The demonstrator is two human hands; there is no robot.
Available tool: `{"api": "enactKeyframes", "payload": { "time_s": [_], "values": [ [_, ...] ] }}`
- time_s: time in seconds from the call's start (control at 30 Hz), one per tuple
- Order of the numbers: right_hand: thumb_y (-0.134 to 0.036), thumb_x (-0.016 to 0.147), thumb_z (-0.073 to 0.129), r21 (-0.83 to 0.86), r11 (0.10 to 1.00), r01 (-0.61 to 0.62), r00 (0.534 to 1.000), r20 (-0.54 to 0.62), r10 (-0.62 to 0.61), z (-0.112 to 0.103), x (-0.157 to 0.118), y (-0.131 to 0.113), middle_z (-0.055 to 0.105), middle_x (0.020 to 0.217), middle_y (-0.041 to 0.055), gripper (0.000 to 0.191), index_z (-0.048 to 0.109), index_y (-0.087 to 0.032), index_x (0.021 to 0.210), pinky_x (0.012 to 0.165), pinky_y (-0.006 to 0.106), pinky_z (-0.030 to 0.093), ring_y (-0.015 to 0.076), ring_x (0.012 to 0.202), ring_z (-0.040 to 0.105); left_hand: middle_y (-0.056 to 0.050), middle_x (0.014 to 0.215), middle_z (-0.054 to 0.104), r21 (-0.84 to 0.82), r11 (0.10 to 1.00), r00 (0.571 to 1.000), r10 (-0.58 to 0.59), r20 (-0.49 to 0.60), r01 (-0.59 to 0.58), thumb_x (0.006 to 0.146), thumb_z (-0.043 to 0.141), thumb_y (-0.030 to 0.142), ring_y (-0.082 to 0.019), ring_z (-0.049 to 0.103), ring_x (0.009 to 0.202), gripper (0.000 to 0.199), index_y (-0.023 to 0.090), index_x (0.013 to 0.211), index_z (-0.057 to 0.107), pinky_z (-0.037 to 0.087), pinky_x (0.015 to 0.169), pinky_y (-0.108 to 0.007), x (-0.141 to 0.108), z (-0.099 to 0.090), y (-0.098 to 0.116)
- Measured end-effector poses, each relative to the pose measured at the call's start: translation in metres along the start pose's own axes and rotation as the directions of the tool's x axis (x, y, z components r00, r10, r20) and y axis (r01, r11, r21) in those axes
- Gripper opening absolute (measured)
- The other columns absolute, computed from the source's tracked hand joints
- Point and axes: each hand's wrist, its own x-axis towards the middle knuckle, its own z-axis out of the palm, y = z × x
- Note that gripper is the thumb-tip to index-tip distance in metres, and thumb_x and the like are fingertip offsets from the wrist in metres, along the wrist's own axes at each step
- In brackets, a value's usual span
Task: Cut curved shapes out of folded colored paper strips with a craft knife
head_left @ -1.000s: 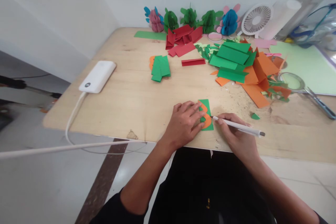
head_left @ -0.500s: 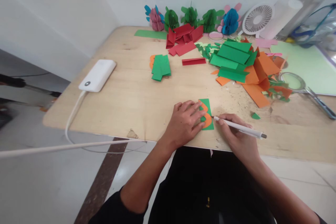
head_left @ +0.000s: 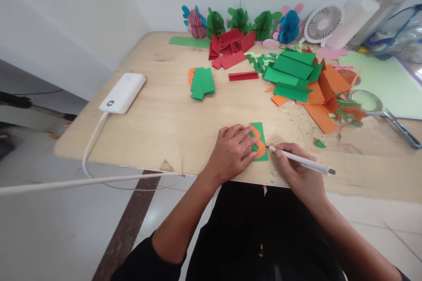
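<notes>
A green paper piece [head_left: 260, 129] lies near the table's front edge, with a rounded orange paper cutout [head_left: 261, 150] on top of it. My left hand [head_left: 232, 151] rests over their left side, fingers spread and pressing them down, so part of both is hidden. Between the thumb and fingers of my right hand [head_left: 298, 173] is a white pen [head_left: 303, 160]. Its tip is at the right edge of the orange cutout, close against the green paper.
Green paper pieces [head_left: 293, 70] and orange paper [head_left: 318, 96] are heaped at right, scissors [head_left: 391, 118] beside them. Red folded papers [head_left: 231, 46], a smaller green stack [head_left: 202, 82], paper figures [head_left: 239, 21] and a fan [head_left: 324, 24] stand farther back. A power bank [head_left: 123, 93] with a cable lies left.
Hardly anything differs. Both hands keep their places, and the pen tip stays by the orange cutout's right edge. The whole view has shifted very slightly.
</notes>
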Motion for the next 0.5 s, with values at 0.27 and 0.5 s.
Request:
{"api": "enactKeyframes", "payload": {
  "time_s": [0.27, 0.5],
  "values": [
    [-0.039, 0.088, 0.058, -0.026, 1.000, 0.002, 1.000, -0.006, -0.003, -0.0004, -0.0020, -0.0013, 0.074, 0.081, 0.0005, 0.016, 0.067, -0.026, 0.086, 0.069, 0.031, 0.048, 0.0180, 0.072, 0.067, -0.005, 0.140, 0.058, 0.008, 1.000, 1.000, -0.015, 0.014, 0.015, 0.094, 0.055, 0.036, -0.028, 0.048, 0.125, 0.027, 0.024, 0.114, 0.068, 0.034, 0.101, -0.046, 0.0001, -0.0008, 0.0008],
    [-0.039, 0.089, 0.057, -0.024, 1.000, 0.000, 1.000, -0.009, 0.000, -0.0007, -0.0046, -0.0026, 0.075, 0.081, 0.0003, 0.017, 0.067, -0.026, 0.086, 0.071, 0.032, 0.049, 0.0181, 0.074, 0.068, -0.005, 0.140, 0.059, 0.002, 1.000, 1.000, -0.014, 0.012, 0.014, 0.094, 0.055, 0.037, -0.028, 0.048, 0.125, 0.026, 0.024, 0.113, 0.068, 0.034, 0.101, -0.046, 0.0005, -0.0008, 0.0009]
  ]
}}
